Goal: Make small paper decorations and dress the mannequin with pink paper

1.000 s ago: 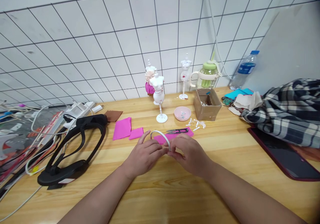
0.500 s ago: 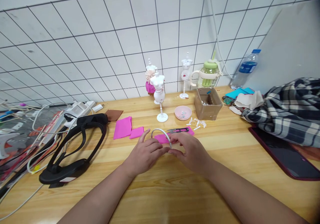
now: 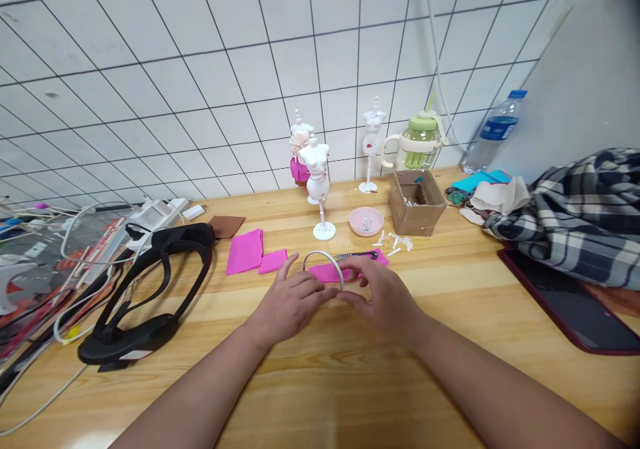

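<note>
Between my hands stands a thin white ring (image 3: 326,254) that looks like a narrow roll of tape. My left hand (image 3: 296,302) is closed on its lower edge, with the index finger raised. My right hand (image 3: 383,297) pinches the ring's near right side with thumb and fingertips. Just behind it lies a pink cloth strip (image 3: 325,273), partly covered by my right hand. Black-handled thread snips (image 3: 370,255) rest across that cloth. Left of my hands are a larger pink cloth piece (image 3: 245,252) and a smaller pink piece (image 3: 273,261), both flat on the table.
White mini mannequins (image 3: 319,182) stand toward the wall, one dressed in pink. Near them are a pink dish (image 3: 366,222), a cardboard box (image 3: 417,209), white scraps (image 3: 395,242) and a green-lidded cup (image 3: 420,135). A black headset strap (image 3: 170,329) lies left, a phone (image 3: 565,309) right.
The view has tilted down slightly, so the background sits a little higher. My right fingers have shifted a little on the ring; both hands still hold it.
</note>
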A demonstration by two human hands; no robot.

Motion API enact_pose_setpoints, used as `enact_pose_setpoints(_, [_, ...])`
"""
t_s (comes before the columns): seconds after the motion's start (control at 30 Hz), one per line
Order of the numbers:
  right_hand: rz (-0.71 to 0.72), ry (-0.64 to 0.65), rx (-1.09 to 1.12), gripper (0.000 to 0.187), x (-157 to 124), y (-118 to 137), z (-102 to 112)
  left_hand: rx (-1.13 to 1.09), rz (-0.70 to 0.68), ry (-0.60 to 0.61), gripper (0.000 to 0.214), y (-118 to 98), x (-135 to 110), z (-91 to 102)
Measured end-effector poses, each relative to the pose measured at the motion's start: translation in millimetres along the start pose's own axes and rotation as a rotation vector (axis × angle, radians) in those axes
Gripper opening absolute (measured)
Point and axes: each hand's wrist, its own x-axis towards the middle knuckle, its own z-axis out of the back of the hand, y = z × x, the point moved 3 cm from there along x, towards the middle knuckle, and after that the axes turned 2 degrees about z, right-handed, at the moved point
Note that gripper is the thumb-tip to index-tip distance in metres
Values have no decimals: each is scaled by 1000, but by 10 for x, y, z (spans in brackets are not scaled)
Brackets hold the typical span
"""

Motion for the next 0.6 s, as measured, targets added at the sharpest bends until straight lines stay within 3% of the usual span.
enact_pose_setpoints(0.6, [26,47,34,18,17,-23,-6,20,8,33,26,0,-8,-21])
